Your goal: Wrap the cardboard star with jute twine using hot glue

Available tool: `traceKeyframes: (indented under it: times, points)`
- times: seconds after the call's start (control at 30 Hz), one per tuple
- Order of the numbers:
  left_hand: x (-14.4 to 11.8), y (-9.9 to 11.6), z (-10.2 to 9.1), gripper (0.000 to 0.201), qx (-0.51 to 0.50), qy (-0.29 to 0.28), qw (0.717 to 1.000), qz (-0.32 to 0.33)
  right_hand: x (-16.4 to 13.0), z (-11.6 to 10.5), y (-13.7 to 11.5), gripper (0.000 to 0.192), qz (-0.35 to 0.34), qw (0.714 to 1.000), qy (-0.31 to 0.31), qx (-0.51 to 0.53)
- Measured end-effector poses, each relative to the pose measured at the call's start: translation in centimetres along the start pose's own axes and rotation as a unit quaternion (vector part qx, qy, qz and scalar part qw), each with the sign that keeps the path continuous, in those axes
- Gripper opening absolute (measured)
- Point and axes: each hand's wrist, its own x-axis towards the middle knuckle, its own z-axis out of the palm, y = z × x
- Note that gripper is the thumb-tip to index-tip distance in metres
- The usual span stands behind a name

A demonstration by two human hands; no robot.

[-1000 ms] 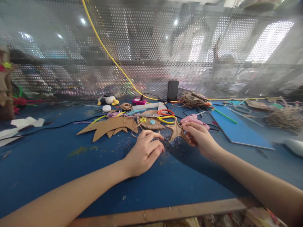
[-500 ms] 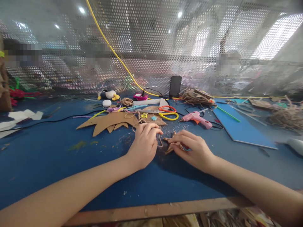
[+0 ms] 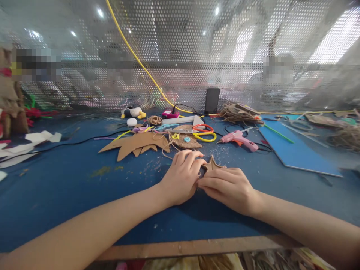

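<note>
My right hand (image 3: pixel 229 189) is closed on a small brown star-shaped piece (image 3: pixel 214 164), whose points stick out above the fingers. The piece looks wrapped in twine or made of cardboard. Close against it, my left hand (image 3: pixel 182 176) is curled with its fingertips pinched at the piece's left side. A strand of twine (image 3: pixel 166 153) runs from behind the left hand toward the pile; a bit of it shows between the hands. What lies under the fingertips is mostly hidden.
Beyond the hands lie scissors (image 3: pixel 205 137) with red and yellow handles and jagged cardboard (image 3: pixel 135 144). A pink glue gun (image 3: pixel 239 140) and a blue board (image 3: pixel 298 150) are to the right. A phone (image 3: pixel 212 101) leans against the perforated metal screen (image 3: pixel 174 48).
The hands have come together, with the left moving right toward the star-shaped piece. The piece has been turned and lifted in the right hand. The view has shifted slightly.
</note>
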Motion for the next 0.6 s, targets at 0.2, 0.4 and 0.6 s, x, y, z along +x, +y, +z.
traceKeyframes:
  times: [0.2, 0.4, 0.6]
  points:
    - [0.0, -0.1, 0.4, 0.041, 0.017, -0.023, 1.000, -0.004, 0.3, -0.2, -0.1, 0.025, -0.035, 0.999, -0.017, -0.020]
    - [0.0, 0.1, -0.2, 0.032, -0.008, -0.012, 1.000, 0.012, 0.3, -0.7, 0.2, 0.022, -0.010, 0.999, -0.047, -0.004]
    - [0.0, 0.1, -0.7, 0.012, -0.015, 0.051, 0.998, 0.045, 0.0, -0.9, 0.9, 0.018, 0.057, 0.998, 0.018, -0.016]
